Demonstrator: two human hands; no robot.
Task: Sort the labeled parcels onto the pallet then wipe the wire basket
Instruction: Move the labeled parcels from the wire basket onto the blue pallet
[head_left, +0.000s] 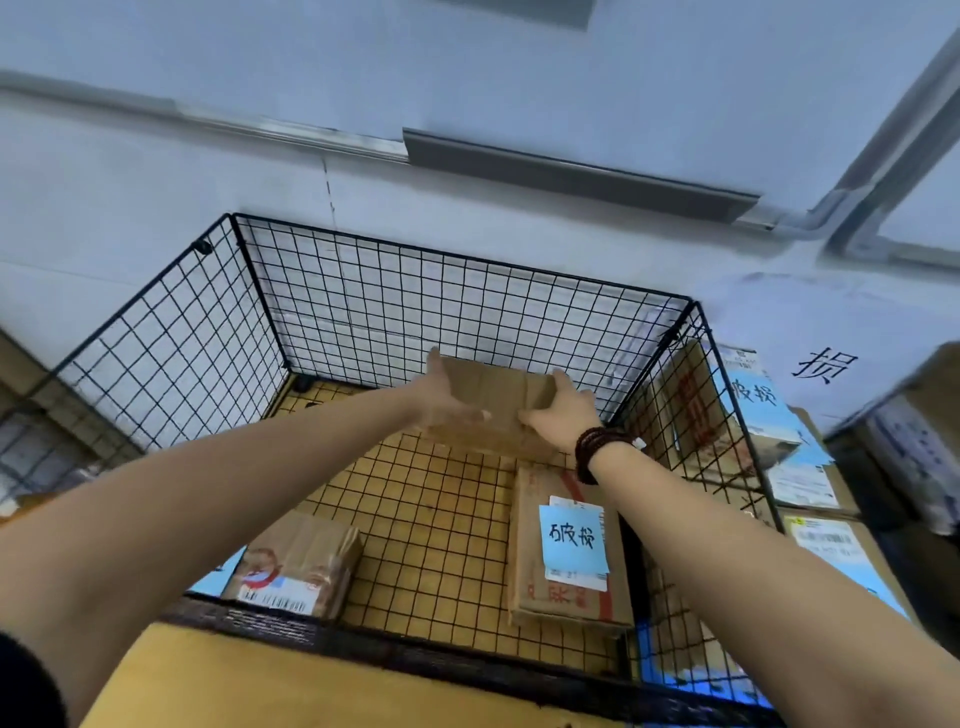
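Basket (363, 291) of black wire stands against a wall (156, 171). Inside, a long parcel (566, 597) bearing a blue note (571, 538) lies near right, and a small parcel (301, 566) sits in the near left corner. At the far side, a plain box (493, 400) is clasped by the left hand (441, 397) and right hand (563, 415), fingers curled round its ends.

A parcel depot's sorting corner: taped cardboard boxes (530, 571) bearing barcode labels (280, 603) and blue handwritten notes (571, 540) fill a wire basket (457, 256), a further stack (826, 540) beside it, below a paper sign (826, 364).
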